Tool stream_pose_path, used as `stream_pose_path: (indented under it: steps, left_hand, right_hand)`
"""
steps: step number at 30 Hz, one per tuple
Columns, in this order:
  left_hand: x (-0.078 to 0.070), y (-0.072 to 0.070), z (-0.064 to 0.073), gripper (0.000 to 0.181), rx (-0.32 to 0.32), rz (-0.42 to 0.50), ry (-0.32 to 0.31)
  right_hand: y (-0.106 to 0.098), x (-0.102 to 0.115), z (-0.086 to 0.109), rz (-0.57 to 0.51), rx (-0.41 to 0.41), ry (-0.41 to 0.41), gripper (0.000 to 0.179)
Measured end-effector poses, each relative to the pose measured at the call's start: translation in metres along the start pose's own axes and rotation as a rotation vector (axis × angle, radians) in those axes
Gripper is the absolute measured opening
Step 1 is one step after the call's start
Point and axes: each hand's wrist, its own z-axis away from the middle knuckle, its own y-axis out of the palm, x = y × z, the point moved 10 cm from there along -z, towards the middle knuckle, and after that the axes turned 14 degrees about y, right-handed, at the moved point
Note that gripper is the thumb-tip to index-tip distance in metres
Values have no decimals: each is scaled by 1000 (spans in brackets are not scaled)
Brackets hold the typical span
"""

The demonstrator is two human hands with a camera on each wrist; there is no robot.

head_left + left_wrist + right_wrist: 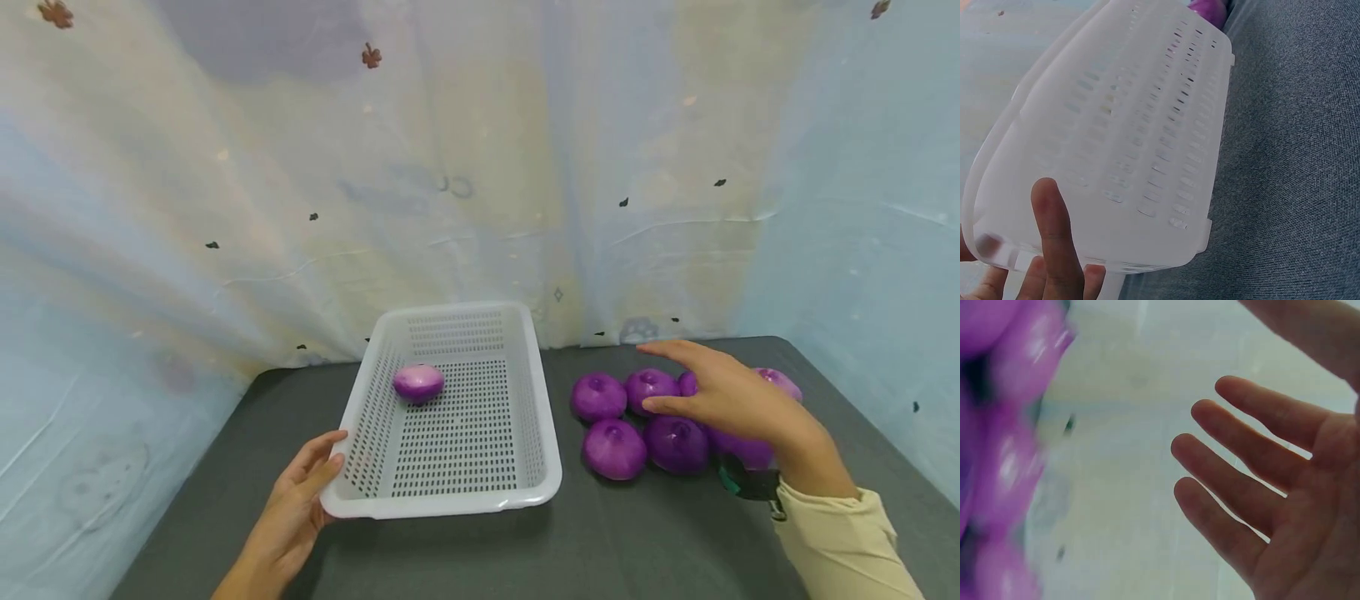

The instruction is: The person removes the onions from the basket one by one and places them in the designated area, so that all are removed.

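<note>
A white plastic basket (453, 505) with slotted walls and floor stands on the dark table. Inside it, toward the left wall, lies one purple onion (418, 383). My left hand (292, 508) grips the basket's rim at its near left corner; in the left wrist view, a finger lies along the outer wall. To the right, my right hand (731, 392) hovers over a group of purple onions (615, 450), its fingers spread and holding nothing. The right wrist view shows the fingers straight and apart, with blurred onions (1013, 462) off to the left. Some onions are partly hidden by this hand.
The dark cloth-covered table (442, 558) has rounded far corners. A pale patterned curtain (465, 167) hangs right behind it and along both sides. The onions sit close together in rows to the right of the basket.
</note>
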Motion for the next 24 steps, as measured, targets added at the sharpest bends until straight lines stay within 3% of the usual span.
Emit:
stream_pose_path:
  steps: [9, 16, 20, 24]
  left_hand:
    - [1, 0, -1, 35, 3, -5, -4]
    - [1, -1, -5, 35, 0, -22, -11]
    - [3, -1, -4, 34, 5, -17, -19]
    - [4, -3, -3, 34, 11, -18, -22]
  right_hand:
    - [31, 86, -49, -102, 131, -94, 73]
    - [59, 133, -82, -170, 233, -107, 70]
    - [81, 158, -100, -200, 309, -158, 70]
    - [111, 177, -120, -338, 437, -174, 68]
